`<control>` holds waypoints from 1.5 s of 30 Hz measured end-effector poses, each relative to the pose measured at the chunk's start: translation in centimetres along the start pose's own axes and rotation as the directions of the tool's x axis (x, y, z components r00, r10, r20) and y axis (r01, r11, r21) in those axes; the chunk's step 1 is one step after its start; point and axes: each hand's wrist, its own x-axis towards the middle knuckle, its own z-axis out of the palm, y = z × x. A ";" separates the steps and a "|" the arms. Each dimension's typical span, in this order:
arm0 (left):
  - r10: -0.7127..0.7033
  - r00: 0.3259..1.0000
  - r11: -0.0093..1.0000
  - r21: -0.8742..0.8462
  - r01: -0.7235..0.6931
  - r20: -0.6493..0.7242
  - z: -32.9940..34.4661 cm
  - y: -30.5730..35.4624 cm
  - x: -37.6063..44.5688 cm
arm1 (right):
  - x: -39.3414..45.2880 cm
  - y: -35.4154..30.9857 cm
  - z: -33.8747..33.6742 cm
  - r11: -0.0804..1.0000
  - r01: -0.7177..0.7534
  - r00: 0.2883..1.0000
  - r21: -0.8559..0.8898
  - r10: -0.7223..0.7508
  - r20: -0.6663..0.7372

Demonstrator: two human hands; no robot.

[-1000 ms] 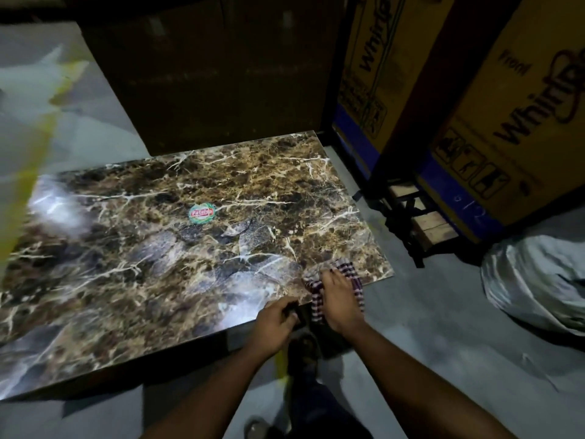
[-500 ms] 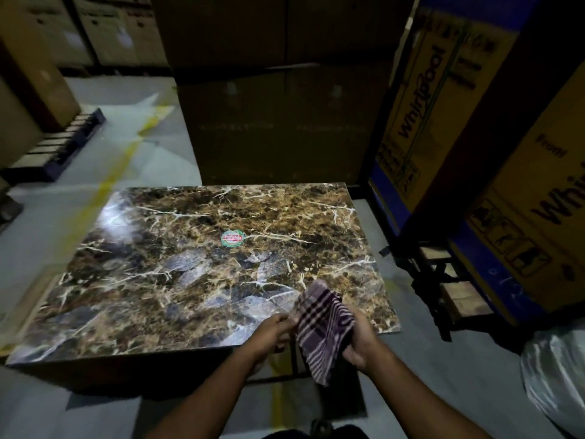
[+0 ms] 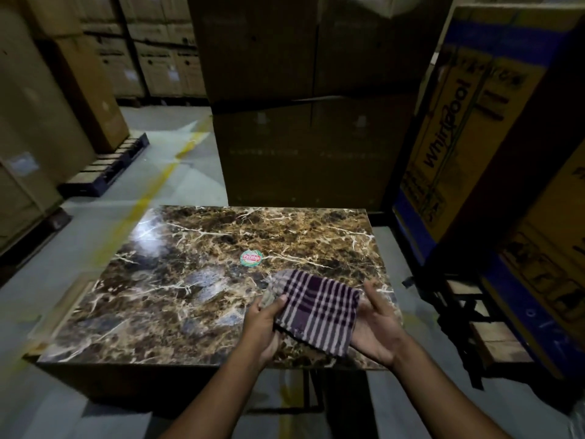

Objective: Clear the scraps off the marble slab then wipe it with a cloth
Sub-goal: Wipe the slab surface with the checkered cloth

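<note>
Now at the wipe step, judging by no scraps visible on marble slab [image 3: 202, 280]. Checked cloth [image 3: 316, 312] held above slab's near right corner, left hand [image 3: 262, 324] pinching its left edge, right hand [image 3: 376, 327] cupped under the right side. Next: lower cloth flat, sweep across. Round sticker [image 3: 251, 258] text unreadable; dim light could hide small bits; slab support unseen.
</note>
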 end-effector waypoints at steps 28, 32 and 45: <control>0.468 0.528 0.681 0.091 -0.726 0.709 12.4 28.6 -10.7 | 0.6 -22.6 19.5 0.452 0.601 0.799 -0.659 -0.331 0.502; 0.511 0.444 0.606 0.057 -0.793 0.736 12.2 29.5 -10.9 | 0.6 -22.7 20.0 0.423 0.677 0.735 -0.603 -0.337 0.588; 0.391 0.401 0.426 0.223 -0.877 0.828 11.6 31.1 -9.5 | 1.9 -23.9 19.6 0.349 0.658 0.753 -0.667 -0.298 0.587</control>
